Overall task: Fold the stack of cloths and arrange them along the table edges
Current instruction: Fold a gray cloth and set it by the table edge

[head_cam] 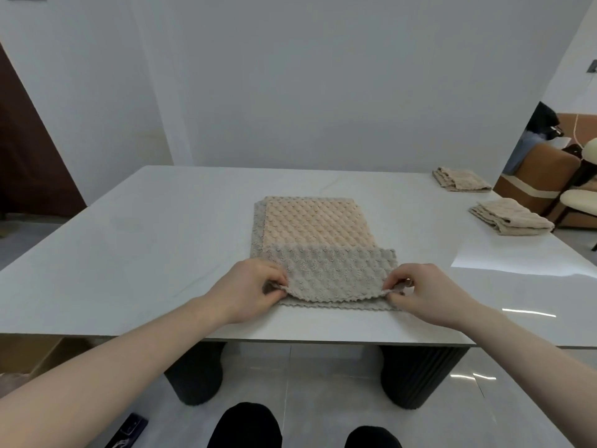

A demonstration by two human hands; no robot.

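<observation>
A stack of bumpy cloths lies in the middle of the white table [129, 253]. The top cloth [316, 221] shows a peach face, and its near part is turned over, showing a grey face [336, 273]. My left hand [255, 286] pinches the near left corner of this cloth. My right hand [426, 292] pinches the near right corner. Both corners are lifted slightly off a grey cloth edge [339, 306] that lies flat below. Two folded beige cloths rest along the right table edge, one far [460, 179] and one nearer [508, 216].
Chairs [575, 202] stand beyond the table's right side. Dark fluted table legs [420, 373] are under the near edge. A dark phone-like object [130, 430] lies on the floor at lower left. A brown door [29, 150] is at far left.
</observation>
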